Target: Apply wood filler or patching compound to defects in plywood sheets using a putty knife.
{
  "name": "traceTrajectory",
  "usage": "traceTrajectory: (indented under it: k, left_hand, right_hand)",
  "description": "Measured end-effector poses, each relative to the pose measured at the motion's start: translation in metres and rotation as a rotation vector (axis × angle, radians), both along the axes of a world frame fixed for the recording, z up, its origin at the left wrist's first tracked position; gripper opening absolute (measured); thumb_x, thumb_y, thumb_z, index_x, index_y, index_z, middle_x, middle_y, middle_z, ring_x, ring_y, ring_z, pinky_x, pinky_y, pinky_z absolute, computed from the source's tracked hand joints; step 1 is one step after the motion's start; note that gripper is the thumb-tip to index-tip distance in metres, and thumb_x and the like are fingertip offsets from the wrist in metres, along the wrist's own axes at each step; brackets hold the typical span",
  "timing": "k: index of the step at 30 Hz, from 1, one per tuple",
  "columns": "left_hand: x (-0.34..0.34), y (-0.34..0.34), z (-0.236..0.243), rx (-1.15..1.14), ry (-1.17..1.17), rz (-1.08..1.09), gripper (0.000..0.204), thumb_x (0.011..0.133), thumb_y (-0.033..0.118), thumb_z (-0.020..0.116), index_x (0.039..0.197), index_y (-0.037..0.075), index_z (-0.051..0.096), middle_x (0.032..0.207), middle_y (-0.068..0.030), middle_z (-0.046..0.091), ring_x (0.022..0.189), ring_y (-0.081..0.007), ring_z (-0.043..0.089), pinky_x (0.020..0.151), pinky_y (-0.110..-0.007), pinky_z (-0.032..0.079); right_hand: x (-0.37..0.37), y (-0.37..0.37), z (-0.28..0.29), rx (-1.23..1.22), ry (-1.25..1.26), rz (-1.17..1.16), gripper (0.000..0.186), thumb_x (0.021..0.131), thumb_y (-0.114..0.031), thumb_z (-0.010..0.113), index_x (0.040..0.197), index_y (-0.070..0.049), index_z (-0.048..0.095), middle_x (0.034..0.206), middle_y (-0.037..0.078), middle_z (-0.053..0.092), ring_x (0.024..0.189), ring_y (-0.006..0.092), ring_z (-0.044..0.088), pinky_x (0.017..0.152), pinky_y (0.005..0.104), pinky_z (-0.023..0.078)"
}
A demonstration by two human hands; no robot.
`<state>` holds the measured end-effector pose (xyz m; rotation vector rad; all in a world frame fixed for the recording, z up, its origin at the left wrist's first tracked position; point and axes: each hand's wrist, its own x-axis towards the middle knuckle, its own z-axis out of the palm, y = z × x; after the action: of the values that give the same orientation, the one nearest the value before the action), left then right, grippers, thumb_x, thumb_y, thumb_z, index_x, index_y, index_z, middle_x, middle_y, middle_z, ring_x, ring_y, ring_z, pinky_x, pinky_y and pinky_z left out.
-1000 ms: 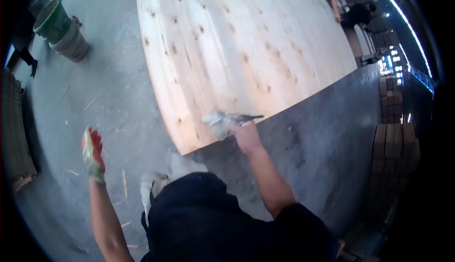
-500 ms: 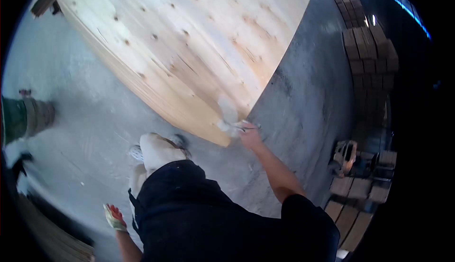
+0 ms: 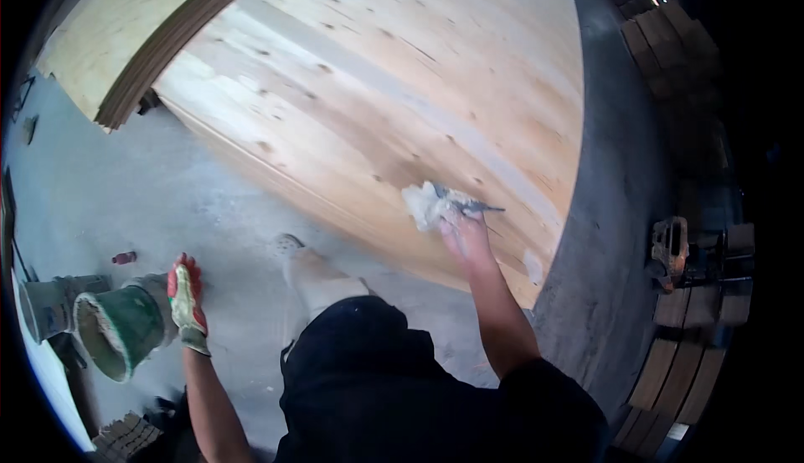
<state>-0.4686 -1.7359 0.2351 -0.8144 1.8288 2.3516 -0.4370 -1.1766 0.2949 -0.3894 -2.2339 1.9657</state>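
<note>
My bare right hand (image 3: 466, 238) grips a putty knife (image 3: 479, 206) whose blade carries a thick lump of whitish putty (image 3: 424, 205). It is over the near part of a large plywood sheet (image 3: 335, 140) with knots and pale smeared patches; whether the blade touches the wood I cannot tell. My left hand (image 3: 188, 302), in a red and pale work glove, hangs beside a green bucket (image 3: 142, 322) with its fingers stretched out and nothing visible in them. Pale residue coats the bucket's inside.
Another plywood stack (image 3: 126, 52) stands at the far left. A grey bucket (image 3: 46, 305) and a small red object (image 3: 124, 258) are on the concrete floor at left. Along the right are stacks of wooden boards (image 3: 677, 379) and an orange-and-black machine (image 3: 670, 253).
My view has turned leftward, bringing the buckets and second stack further in. My right hand with the putty knife has moved from the sheet's near corner in over the sheet. My left hand has risen.
</note>
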Motion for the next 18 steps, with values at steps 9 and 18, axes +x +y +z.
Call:
traceTrajectory:
  k: [9, 18]
  left_hand:
    - [0.007, -0.184, -0.031, 0.033, -0.308, 0.485, 0.037, 0.091, 0.046, 0.064, 0.121, 0.024, 0.061, 0.1, 0.0062, 0.065, 0.084, -0.0067, 0.059, 0.068, -0.023, 0.041]
    - [-0.062, -0.387, -0.128, 0.305, -0.413, 0.871, 0.024, 0.092, 0.029, 0.065, 0.11, 0.013, 0.06, 0.092, 0.0004, 0.065, 0.08, -0.0132, 0.062, 0.067, -0.027, 0.052]
  right_hand:
    - [-0.328, -0.313, 0.091, -0.036, -0.064, 0.224, 0.015, 0.087, -0.001, 0.059, 0.1, 0.005, 0.064, 0.093, 0.002, 0.065, 0.082, 0.0082, 0.058, 0.072, 0.0241, 0.047]
    - [-0.602, -0.645, 0.144, 0.177, 0.096, 0.596, 0.016, 0.087, 0.0, 0.059, 0.102, 0.004, 0.064, 0.094, 0.004, 0.067, 0.086, 0.0087, 0.057, 0.079, 0.0238, 0.046]
